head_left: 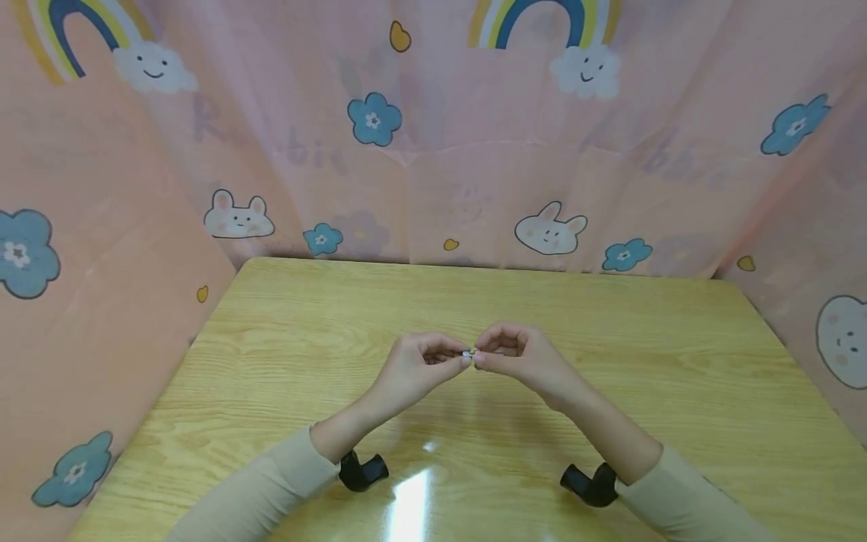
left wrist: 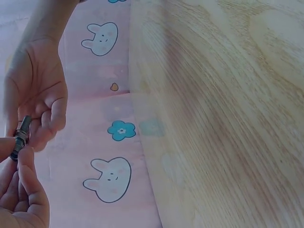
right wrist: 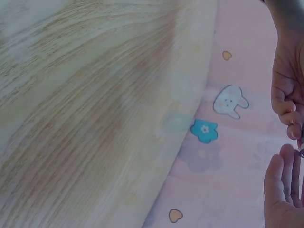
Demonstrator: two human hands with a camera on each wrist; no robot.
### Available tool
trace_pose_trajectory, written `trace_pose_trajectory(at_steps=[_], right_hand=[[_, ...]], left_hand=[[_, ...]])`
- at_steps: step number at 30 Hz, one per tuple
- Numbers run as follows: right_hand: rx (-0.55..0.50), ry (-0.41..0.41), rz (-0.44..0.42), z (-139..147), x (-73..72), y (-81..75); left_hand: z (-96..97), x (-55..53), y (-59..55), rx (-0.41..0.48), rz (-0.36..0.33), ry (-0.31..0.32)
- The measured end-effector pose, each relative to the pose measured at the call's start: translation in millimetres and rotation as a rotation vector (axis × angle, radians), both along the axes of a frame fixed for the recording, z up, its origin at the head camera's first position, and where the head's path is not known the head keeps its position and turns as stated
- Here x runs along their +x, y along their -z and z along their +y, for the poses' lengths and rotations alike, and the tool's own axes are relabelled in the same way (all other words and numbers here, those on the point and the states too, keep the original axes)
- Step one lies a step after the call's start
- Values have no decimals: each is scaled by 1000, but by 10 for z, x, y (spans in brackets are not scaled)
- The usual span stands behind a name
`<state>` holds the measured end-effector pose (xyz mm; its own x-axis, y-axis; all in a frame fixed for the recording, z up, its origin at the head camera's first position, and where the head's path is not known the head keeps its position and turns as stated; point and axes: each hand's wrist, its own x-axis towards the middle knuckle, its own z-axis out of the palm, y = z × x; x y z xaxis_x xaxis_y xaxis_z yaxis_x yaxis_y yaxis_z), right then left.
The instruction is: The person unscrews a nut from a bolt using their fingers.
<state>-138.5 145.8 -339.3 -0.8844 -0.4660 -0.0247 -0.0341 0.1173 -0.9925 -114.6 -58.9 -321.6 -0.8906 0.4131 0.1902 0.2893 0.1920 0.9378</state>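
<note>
Over the middle of the table, both hands meet fingertip to fingertip at a small metal bolt-like part (left wrist: 21,135). Its narrow shaft and wider ringed body show in the left wrist view; its exact kind is unclear. My left hand (head_left: 423,365) pinches one end between thumb and fingers. On the other end the thumb and fingertips of my right hand (head_left: 524,357) pinch from the right side. The right wrist view catches only a sliver of the part at its edge, beside the left hand (right wrist: 289,90) and right hand (right wrist: 282,190).
A wood-grain table (head_left: 325,316) lies under the hands, with a glare patch near its front. Pink patterned curtain (head_left: 433,181) hangs behind it and along both sides. Black wrist devices (head_left: 362,472) stick out from under both beige sleeves (head_left: 271,482).
</note>
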Motion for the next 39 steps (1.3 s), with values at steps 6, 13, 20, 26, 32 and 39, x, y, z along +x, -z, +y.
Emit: trace_pose_trajectory(at_steps=[6, 13, 20, 26, 32, 39], right_hand=[[23, 28, 34, 10, -14, -32], [19, 24, 16, -3, -22, -16], [9, 38, 17, -3, -20, 4], [16, 24, -1, -22, -28, 20], [21, 1, 80, -21, 6, -2], [115, 59, 73, -43, -4, 4]], left_hand=[[2, -17, -4, -6, 25, -10], [-4, -20, -10, 7, 25, -1], [-19, -14, 27, 10, 20, 4], [-13, -12, 23, 17, 26, 7], [-26, -26, 33, 19, 26, 13], [-21, -27, 56, 25, 24, 17]])
